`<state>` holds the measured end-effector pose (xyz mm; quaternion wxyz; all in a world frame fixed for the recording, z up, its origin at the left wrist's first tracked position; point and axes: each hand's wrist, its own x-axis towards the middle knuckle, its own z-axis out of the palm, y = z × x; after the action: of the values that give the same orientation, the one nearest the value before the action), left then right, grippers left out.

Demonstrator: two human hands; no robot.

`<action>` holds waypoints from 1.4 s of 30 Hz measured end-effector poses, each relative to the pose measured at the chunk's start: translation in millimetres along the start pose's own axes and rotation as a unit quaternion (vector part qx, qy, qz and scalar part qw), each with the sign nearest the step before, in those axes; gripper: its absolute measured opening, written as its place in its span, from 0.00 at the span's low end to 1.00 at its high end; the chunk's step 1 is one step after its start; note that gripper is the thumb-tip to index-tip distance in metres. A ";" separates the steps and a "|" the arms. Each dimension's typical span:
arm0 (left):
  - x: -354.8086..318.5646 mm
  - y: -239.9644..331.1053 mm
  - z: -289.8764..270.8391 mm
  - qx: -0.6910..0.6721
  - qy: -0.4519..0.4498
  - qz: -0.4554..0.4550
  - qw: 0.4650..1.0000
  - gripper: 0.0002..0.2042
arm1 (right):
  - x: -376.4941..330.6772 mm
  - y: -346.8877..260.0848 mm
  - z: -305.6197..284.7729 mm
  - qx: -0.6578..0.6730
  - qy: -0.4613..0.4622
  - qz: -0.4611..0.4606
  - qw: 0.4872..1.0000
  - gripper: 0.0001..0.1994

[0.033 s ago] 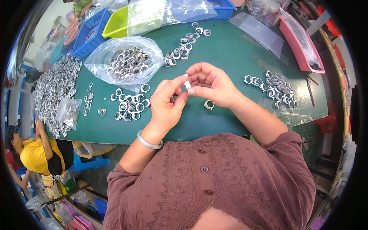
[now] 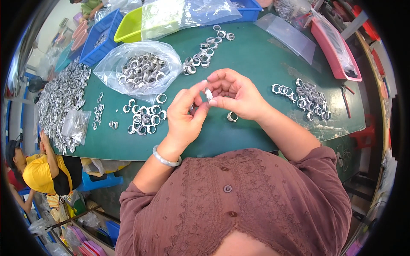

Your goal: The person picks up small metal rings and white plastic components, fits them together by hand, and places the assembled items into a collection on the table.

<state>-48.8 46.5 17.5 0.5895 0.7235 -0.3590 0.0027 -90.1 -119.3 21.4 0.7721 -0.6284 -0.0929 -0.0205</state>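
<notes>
A small silver metal ring (image 2: 209,94), shaped like a watch case, is held up edge-on between my two hands. The thumb and fingers of my right hand (image 2: 238,97) pinch it from the right. From the other side my left hand (image 2: 185,113) closes its thumb and forefinger on it; what lies behind those fingers is hidden. One loose ring (image 2: 232,116) lies on the table just below my right hand. Beyond my hands a line of rings (image 2: 205,53) runs away from me. A cluster of rings (image 2: 147,118) lies left of my left hand.
An open plastic bag of rings (image 2: 143,70) lies on the green table (image 2: 256,55). Far left rises a big heap of metal parts (image 2: 62,102); a person in yellow (image 2: 42,173) sits there. More rings (image 2: 311,100) and pliers (image 2: 346,102) are right, with a pink tray (image 2: 333,49) behind.
The ring between my fingers has turned slightly and shows more of its edge. My left fingertips have shifted a little; my arms stay put.
</notes>
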 end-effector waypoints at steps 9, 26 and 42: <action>-1.5 -6.3 -5.4 -0.350 -0.074 -0.285 0.889 0.13 | -6.0 -6.5 2.1 -0.299 0.043 -0.167 0.938 0.23; -5.3 -18.1 -11.9 -0.300 -0.103 -0.115 0.941 0.17 | 17.9 5.2 -19.8 -0.431 0.048 -0.050 0.900 0.20; -12.0 -19.3 -22.0 -0.503 -0.065 -0.328 0.797 0.11 | 85.7 48.8 -17.4 -0.591 0.008 -0.054 0.805 0.10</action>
<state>-38.4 72.5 2.6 0.8115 0.3983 -0.0888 -0.4183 3.3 -118.8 -14.5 0.2497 -0.9569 -0.0906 -0.1177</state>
